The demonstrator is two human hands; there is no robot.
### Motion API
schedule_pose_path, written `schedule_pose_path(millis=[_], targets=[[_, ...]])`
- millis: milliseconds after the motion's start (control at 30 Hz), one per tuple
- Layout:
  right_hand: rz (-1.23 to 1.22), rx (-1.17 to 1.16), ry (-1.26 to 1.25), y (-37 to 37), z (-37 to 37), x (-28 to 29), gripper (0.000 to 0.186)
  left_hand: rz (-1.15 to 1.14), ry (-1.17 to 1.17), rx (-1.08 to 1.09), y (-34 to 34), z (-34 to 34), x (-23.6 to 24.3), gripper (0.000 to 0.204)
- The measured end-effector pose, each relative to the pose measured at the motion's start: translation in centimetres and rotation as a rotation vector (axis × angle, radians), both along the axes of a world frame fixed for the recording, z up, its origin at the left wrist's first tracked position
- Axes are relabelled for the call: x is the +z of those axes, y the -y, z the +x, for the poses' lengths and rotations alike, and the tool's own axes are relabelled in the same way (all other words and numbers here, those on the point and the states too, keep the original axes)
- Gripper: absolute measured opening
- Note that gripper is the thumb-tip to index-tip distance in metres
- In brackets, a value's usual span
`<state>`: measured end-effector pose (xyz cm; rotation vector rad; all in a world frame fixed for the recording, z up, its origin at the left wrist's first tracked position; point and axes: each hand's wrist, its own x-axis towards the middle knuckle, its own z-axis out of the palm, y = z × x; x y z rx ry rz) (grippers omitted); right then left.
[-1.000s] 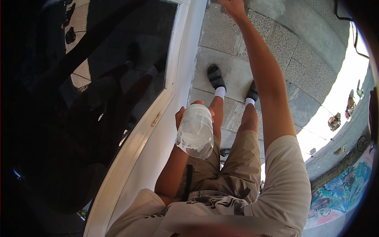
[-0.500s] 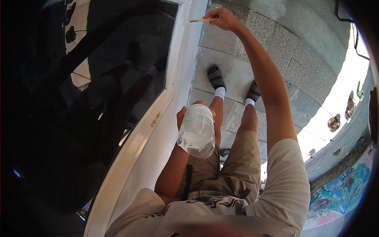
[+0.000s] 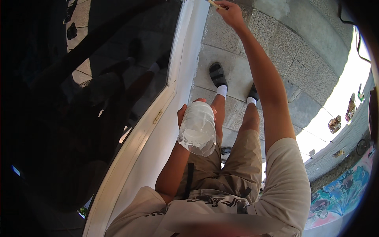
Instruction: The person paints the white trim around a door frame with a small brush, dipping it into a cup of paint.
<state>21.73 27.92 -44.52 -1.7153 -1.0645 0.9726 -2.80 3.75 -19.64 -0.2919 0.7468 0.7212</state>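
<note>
My left hand [image 3: 182, 114] is wrapped round a clear plastic container [image 3: 197, 128], cut open at the top, with white paint inside and smeared on its wall. At the top of the view my right hand [image 3: 230, 14] pinches the pale wooden handle of a paintbrush [image 3: 215, 4]. The brush's bristle end lies beyond the upper edge or is too small to make out. It is close to the white window frame [image 3: 179, 55], whose dark glass pane [image 3: 130, 79] reflects my arm and legs.
A metal hinge [image 3: 157, 117] sits on the frame, above a white wall [image 3: 148, 150]. My feet in dark sandals [image 3: 218, 75] stand on grey stone paving [image 3: 268, 35]. To the right are a sunlit strip, some plants [image 3: 334, 124] and a colourful painted wall [image 3: 339, 193].
My right hand has moved up and slightly right with the paintbrush, which now tilts and partly leaves the view. The container stays almost where it was in my left hand.
</note>
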Motion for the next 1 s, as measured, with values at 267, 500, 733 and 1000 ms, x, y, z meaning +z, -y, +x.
schedule_pose_path(millis=[267,500,733,1000], targets=[[-0.13,0.595,-0.095,6.5,-2.5,0.6,0.033,0.014,-0.022,-0.015,-0.2,0.3,0.5,0.064],[-0.005,0.354,0.021,0.0,2.2,1.0,0.03,-0.025,0.029,0.044,0.3,0.8,0.9,0.06],[-0.01,0.087,-0.159,5.0,-3.1,0.1,0.033,0.022,0.006,0.028,0.0,0.8,1.2,0.064],[-0.246,0.204,-0.399,19.9,-14.6,2.9,0.033,-0.013,0.132,0.107,1.1,0.8,1.5,0.061]])
